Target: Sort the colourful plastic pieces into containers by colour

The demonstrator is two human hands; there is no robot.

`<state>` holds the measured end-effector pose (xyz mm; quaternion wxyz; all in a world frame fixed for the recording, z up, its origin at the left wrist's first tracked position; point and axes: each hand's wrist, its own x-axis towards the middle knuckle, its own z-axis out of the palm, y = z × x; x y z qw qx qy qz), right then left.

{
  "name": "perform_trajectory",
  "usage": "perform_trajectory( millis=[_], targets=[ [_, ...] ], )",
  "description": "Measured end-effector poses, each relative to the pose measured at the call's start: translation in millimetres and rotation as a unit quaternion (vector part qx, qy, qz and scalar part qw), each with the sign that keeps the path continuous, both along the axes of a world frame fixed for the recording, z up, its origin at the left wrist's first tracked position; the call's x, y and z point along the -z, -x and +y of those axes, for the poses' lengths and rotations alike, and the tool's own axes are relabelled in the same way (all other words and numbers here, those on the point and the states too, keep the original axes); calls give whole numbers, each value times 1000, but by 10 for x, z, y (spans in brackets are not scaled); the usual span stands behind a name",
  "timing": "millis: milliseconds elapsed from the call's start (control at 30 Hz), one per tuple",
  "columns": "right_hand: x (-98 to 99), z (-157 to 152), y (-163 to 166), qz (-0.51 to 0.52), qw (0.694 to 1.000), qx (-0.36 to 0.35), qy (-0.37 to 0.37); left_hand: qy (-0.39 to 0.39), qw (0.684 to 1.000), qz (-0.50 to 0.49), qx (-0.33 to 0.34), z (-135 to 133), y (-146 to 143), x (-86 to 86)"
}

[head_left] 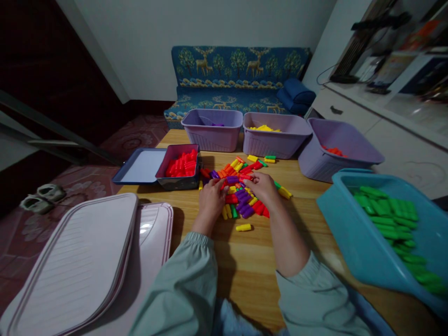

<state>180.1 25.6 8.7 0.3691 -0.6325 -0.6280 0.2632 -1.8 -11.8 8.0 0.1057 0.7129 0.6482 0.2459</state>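
A mixed pile of small ribbed plastic pieces point(242, 197) in red, yellow, purple, orange and green lies on the wooden table. At its left side, my left hand point(212, 199) has its fingers curled, with a red piece point(223, 185) at the fingertips. Opposite it, my right hand point(263, 187) pinches another red piece point(245, 178) between thumb and forefinger. One yellow piece point(243, 227) lies apart, nearer to me. Just left of the pile stands a dark tin box point(178, 182) holding red pieces point(182, 163).
Behind the pile are purple bins point(212, 139) with purple, yellow point(269, 143) and orange-red pieces point(341, 169). A teal bin point(357, 242) of green pieces stands right. Pale lids point(77, 252) are stacked left, below a blue-rimmed tin lid point(142, 166). A patterned sofa point(231, 70) is beyond.
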Motion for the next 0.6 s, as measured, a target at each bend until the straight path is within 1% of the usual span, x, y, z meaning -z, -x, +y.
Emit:
perform_trajectory(
  millis=[133,300,367,433,533,567,600],
  targets=[
    [-14,-45,16,59,998,13,7,-1,1000,4,-2,34,-1,25],
    [-10,-95,157,144,989,34,8,7,999,-47,-24,68,44,36],
    [2,-103,207,184,982,30,5,-16,997,-72,-21,72,56,37],
    [-4,-113,239,216,976,23,2,-68,992,-107,-11,69,56,28],
    [-55,-135,261,237,972,2,1,-159,965,-207,-10,62,25,-11],
    [-77,-143,266,239,971,-11,1,-171,950,-262,-17,60,8,-27],
    [-99,-151,272,240,971,-24,2,-162,930,-328,-21,59,-10,-43]
  ],
)
